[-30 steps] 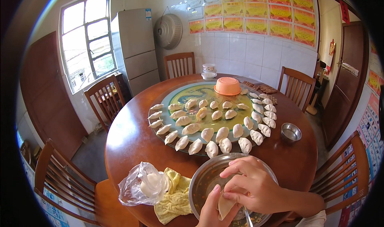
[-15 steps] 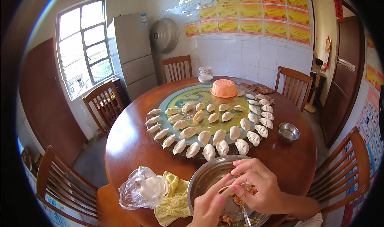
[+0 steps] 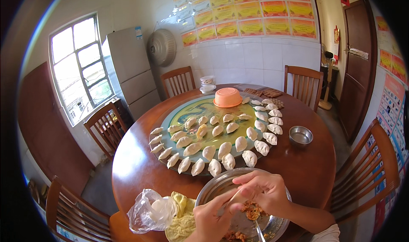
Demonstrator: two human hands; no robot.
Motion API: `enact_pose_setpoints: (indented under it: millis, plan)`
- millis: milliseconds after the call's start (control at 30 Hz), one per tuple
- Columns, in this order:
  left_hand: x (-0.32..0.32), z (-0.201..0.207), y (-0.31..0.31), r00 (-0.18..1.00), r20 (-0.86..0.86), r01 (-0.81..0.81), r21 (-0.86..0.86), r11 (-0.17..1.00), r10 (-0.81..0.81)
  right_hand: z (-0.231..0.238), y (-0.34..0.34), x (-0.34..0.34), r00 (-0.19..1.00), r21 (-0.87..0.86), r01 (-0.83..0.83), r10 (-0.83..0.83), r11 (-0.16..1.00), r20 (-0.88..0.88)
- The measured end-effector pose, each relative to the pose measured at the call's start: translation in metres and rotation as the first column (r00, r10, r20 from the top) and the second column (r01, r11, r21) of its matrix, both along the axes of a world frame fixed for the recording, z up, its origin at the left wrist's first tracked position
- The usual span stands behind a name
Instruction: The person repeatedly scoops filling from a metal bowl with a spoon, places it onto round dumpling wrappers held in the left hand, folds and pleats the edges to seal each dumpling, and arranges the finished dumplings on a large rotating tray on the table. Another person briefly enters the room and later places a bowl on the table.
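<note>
Over a metal bowl (image 3: 208, 191), my left hand (image 3: 213, 216) and my right hand (image 3: 266, 195) meet with their fingertips pressed together. Between them they pinch a dumpling, which the fingers almost wholly hide. Orange-brown filling (image 3: 252, 208) clings to the bowl's inside, and a metal spoon (image 3: 260, 231) stands in it. Just beyond the bowl, several pale folded dumplings (image 3: 214, 167) lie in curved rows on the round glass turntable (image 3: 175, 112). Left of the bowl, a clear plastic bag (image 3: 147, 212) with white rounds in it lies beside a yellow cloth (image 3: 181, 223).
An upturned orange basket (image 3: 227, 98) sits at the turntable's far side. Stacked white containers (image 3: 208, 84) and brown slatted mats (image 3: 270, 95) are behind it. A small metal bowl (image 3: 300, 136) stands on the right of the wooden table (image 3: 136, 165). Wooden chairs (image 3: 366, 174) surround it.
The view has tilted and shifted slightly, so the table appears lower and more to the left. My fingers have closed further over the dumpling, covering the pale edge that showed before.
</note>
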State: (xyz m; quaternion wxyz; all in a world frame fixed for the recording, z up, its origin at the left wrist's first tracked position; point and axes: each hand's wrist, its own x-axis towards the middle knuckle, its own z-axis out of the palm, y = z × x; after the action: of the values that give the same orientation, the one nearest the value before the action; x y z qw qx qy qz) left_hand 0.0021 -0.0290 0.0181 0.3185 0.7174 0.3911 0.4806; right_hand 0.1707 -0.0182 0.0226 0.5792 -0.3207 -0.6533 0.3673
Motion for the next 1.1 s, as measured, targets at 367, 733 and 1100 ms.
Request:
enact_pose_setpoints:
  millis: [367, 733, 1100]
  plan:
    - [0.0, -0.002, 0.022, 0.997, -0.067, -0.018, 0.095, 0.995, 0.024, -0.003, 0.006, 0.005, 0.968, -0.387, -0.171, 0.082, 0.906, -0.235]
    - [0.002, -0.004, 0.022, 0.995, -0.032, -0.086, 0.126, 0.988, 0.091, -0.008, 0.007, 0.006, 0.958, -0.38, -0.213, 0.115, 0.9, -0.264]
    - [0.002, -0.002, 0.021, 0.991, -0.102, -0.035, 0.428, 0.903, 0.087, -0.006, 0.009, -0.002, 0.993, -0.166, -0.081, 0.093, 0.983, 0.066]
